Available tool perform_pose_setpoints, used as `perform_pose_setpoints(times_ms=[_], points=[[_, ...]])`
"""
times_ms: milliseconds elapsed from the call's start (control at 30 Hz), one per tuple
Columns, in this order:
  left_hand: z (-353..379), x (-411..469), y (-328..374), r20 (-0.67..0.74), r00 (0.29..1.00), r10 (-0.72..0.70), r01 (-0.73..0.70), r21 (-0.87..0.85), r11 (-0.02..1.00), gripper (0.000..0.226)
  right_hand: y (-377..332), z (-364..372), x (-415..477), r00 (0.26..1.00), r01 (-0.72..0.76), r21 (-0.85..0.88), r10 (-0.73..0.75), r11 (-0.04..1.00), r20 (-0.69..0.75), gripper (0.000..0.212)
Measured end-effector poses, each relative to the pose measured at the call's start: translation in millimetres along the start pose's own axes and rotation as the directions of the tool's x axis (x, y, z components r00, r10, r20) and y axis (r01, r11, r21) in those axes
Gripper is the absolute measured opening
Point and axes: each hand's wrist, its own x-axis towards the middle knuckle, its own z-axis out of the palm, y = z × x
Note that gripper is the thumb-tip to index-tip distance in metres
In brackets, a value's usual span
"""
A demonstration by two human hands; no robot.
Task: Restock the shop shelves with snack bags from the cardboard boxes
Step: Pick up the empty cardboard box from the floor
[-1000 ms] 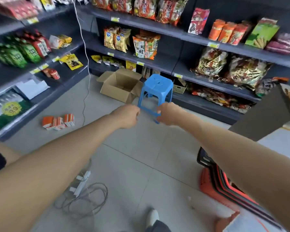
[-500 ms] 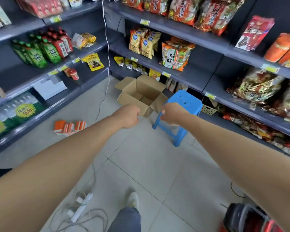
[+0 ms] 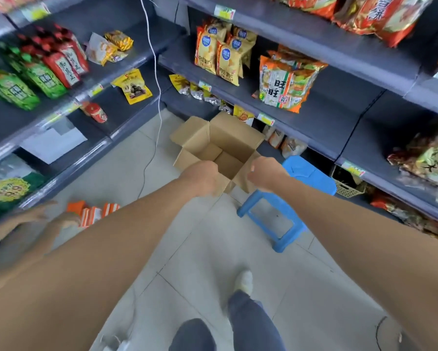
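Stool (image 3: 310, 174): blue plastic, upright on the floor, right of centre as I view it.
Cable (image 3: 154, 72): white, hanging from far top to floor.
Cartons (image 3: 91, 212): orange-and-white, lying left.
Basket (image 3: 347, 190): pale, right of the stool.
Floor (image 3: 213, 249): pale tiles.

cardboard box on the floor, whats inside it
Inside the cardboard box only bare bottom flaps show, with nothing on them. The left hand and right hand cover its near corner, so that part cannot be seen.

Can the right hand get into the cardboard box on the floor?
Probably yes. The cardboard box is open on top, the right hand is held out toward its near flap with nothing between, and the blue stool stands aside.
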Motion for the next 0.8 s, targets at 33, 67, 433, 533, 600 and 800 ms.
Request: perform_pose_setpoints(times_ms=[33,67,433,533,600,800], points=[[0,24,-2,0.002,1.0,-0.01,0.01,-0.003,1.0,0.018,2,-1,25,1.0,-0.005,0.005,0.005,1.0,0.006,0.033],[0,45,-4,0.003,1.0,-0.027,0.027,-0.015,1.0,0.018,3,-2,48,1.0,-0.012,0.007,0.012,1.0,0.012,0.032],[58,279,-71,0.047,0.991,-0.127,0.13,-0.074,0.989,0.023,17,66,288,0.986,-0.14,0.073,0.133,0.987,0.1,0.033],[98,339,-90,0.068,0.991,-0.119,0.125,-0.095,0.988,0.026,27,107,353,0.974,-0.2,0.099,0.188,0.975,0.125,0.027],[128,377,-104,0.084,0.988,-0.13,0.137,-0.089,0.987,0.023,34,133,393,0.956,-0.279,0.164,0.258,0.946,0.138,0.034],[214,466,-130,0.111,0.967,-0.23,0.24,-0.089,0.967,0.023,63,212,491,0.919,-0.383,0.134,0.364,0.914,0.151,0.049]])
